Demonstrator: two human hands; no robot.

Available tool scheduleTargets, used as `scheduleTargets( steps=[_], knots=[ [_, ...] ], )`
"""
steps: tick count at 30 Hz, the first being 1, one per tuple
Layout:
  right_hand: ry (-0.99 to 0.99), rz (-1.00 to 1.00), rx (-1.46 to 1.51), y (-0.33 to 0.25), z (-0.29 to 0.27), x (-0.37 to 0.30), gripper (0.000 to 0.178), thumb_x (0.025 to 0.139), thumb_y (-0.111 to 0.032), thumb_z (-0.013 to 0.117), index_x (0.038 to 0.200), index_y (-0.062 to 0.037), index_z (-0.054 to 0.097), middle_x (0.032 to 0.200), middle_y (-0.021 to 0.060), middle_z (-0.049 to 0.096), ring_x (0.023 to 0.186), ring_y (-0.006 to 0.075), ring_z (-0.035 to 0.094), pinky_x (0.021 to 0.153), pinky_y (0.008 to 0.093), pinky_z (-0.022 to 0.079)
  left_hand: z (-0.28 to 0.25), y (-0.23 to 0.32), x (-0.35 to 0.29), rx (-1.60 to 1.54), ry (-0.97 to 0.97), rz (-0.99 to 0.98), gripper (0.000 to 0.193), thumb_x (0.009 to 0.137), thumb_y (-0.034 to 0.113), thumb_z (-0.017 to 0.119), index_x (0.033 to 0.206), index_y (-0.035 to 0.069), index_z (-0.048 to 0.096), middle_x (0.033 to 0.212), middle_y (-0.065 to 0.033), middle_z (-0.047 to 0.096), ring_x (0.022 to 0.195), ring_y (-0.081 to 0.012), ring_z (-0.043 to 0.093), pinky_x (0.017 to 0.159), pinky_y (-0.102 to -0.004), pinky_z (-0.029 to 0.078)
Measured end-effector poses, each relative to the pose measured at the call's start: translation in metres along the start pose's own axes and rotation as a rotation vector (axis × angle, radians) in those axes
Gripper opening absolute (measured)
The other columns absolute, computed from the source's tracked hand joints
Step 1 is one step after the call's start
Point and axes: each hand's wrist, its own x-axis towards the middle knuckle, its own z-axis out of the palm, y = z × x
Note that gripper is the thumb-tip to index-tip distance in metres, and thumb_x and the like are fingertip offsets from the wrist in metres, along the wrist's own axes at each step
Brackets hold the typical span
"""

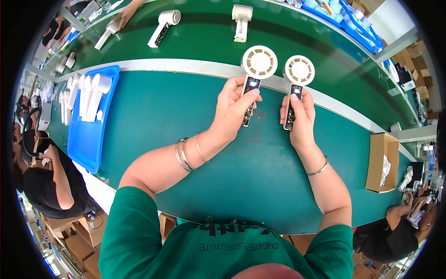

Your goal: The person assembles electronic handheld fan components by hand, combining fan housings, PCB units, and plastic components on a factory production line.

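Observation:
My left hand (235,104) is closed around the handle of a white handheld fan (259,62), its thumb on the dark circuit board with a small lit display. In my right hand (300,114) is a second white handheld fan (299,70), gripped the same way, thumb near its lit display. Both fans are held upright side by side, round heads pointing away from me, with the handles' fronts off and the boards bare. They are above the far part of the green work mat (200,111). The fingers behind each handle are partly hidden.
A blue tray (86,149) with several white fans stands left. On the green conveyor belt (204,35) beyond the pale rail lie more fans, including one (241,23) straight ahead. A cardboard box (382,162) sits right. Another person's hand (127,14) touches a fan far left.

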Motion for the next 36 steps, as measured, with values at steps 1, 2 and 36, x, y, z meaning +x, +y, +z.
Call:
scheduleTargets(
  steps=[1,2,36],
  knots=[
    [-0.005,-0.001,-0.001,-0.0001,0.0003,0.0002,0.035,0.093,-0.019,0.05,0.121,-0.0019,0.038,0.08,0.0037,0.052,0.058,0.0081,0.05,0.047,0.021,0.044,-0.0007,0.0002,0.0,0.004,-0.004,0.003,0.03,0.087,0.014,0.06,0.11,0.003,0.045,0.082,-0.0072,0.06,0.067,-0.0086,0.054,0.056,-0.0216,0.044],
    [-0.007,-0.001,0.01,0.0004,0.0003,0.0003,0.035,0.093,-0.019,0.051,0.121,-0.0019,0.037,0.081,0.0038,0.052,0.058,0.0082,0.051,0.046,0.0211,0.044,-0.0006,0.0008,0.0,0.002,-0.001,0.006,0.03,0.087,0.014,0.06,0.11,0.003,0.045,0.082,-0.0072,0.06,0.067,-0.0086,0.054,0.056,-0.0216,0.044],
    [-0.046,-0.005,0.023,0.0015,-0.0022,-0.0013,0.036,0.092,-0.018,0.051,0.12,-0.0008,0.036,0.081,0.0041,0.052,0.058,0.0085,0.05,0.047,0.0217,0.043,0.0019,-0.0002,0.0014,-0.03,0.002,-0.011,0.028,0.087,0.014,0.058,0.109,0.002,0.046,0.082,-0.0081,0.06,0.066,-0.0087,0.054,0.056,-0.0217,0.044]
  ],
)
